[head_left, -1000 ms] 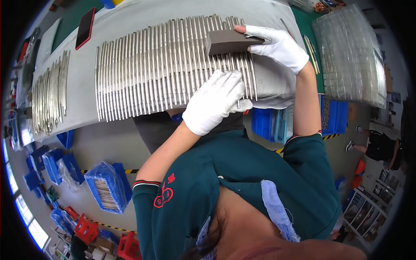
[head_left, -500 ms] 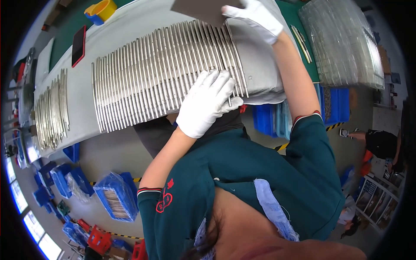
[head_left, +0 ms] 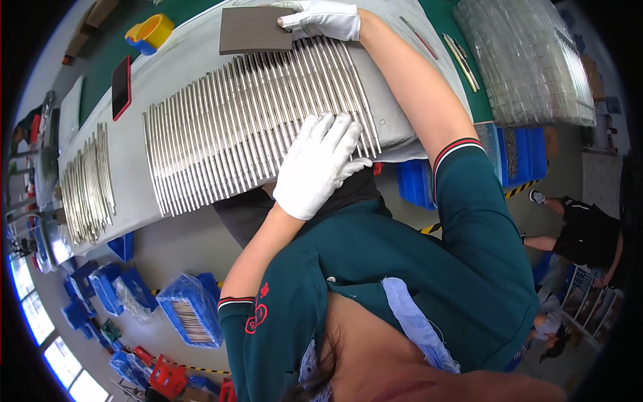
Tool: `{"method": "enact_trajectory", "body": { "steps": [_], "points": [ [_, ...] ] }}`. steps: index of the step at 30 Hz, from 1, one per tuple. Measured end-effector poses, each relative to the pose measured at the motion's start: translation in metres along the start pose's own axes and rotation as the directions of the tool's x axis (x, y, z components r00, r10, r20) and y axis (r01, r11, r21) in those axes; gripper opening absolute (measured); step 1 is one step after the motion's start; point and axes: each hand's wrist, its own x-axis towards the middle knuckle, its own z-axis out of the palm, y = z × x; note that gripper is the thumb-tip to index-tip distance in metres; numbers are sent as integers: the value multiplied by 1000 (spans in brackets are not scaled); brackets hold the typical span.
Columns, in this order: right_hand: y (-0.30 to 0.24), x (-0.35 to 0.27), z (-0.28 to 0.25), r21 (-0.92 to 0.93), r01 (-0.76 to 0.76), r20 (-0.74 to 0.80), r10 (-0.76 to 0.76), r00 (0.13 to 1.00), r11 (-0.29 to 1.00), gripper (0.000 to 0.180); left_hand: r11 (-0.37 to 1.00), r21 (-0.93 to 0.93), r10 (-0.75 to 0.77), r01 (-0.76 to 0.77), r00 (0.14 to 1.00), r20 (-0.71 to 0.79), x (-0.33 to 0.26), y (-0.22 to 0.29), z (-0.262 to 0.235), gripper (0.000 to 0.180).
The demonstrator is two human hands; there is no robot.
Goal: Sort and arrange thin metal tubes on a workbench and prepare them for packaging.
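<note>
A long row of thin silver metal rods (head_left: 221,127) lies side by side on the pale cloth-covered table. My left hand (head_left: 316,164), in a white glove with bare-looking fingertips hidden, rests flat over the near ends of the rods toward the row's right, fingers stretched out. At the far side, my gloved right hand (head_left: 325,20) grips the right edge of a flat grey-brown rectangular pad (head_left: 254,30), thumb on top. The pad covers the far ends of some rods in the middle of the row; whether it presses on them I cannot tell.
A smaller bunch of rods (head_left: 87,187) lies at the left. Beyond are a red-edged phone (head_left: 121,87) and a yellow-and-blue tape dispenser (head_left: 151,33). Stacked clear plastic trays (head_left: 526,63) stand at the right, near pens (head_left: 461,60). Blue bins (head_left: 191,311) sit on the floor; another person (head_left: 583,234) is far right.
My right hand has carried the pad leftward and laid it lower over the rods' far ends. My left hand stays at the near ends, its fingers a little flatter. The view has shifted slightly.
</note>
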Motion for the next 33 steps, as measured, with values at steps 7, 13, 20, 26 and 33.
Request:
{"method": "enact_trajectory", "body": {
  "steps": [7, 13, 20, 26, 33],
  "points": [
    [-11, -20, -13, 30, 21, -121, -17, 993, 999, 63, 999, -46, 15, -14, 1000, 25, 5, 3, -6, 61],
    [-5, -33, -9, 49, 31, -138, -24, 990, 998, 63, 984, -113, 144, -136, 987, 69, 27, 17, 9, 59],
    [-31, -48, 16, -366, 10, -177, -80, 981, 930, 62, 994, -61, 94, -93, 995, 28, 23, 8, 15, 63],
    [14, -38, -46, -74, 397, -365, -396, 843, 915, 66, 996, -64, 71, -65, 993, 97, 20, 7, -16, 68],
    [14, -42, -41, 203, 465, -642, -242, 728, 862, 63, 998, 62, 18, -31, 981, 194, 11, 5, -10, 76]
  ]
}}
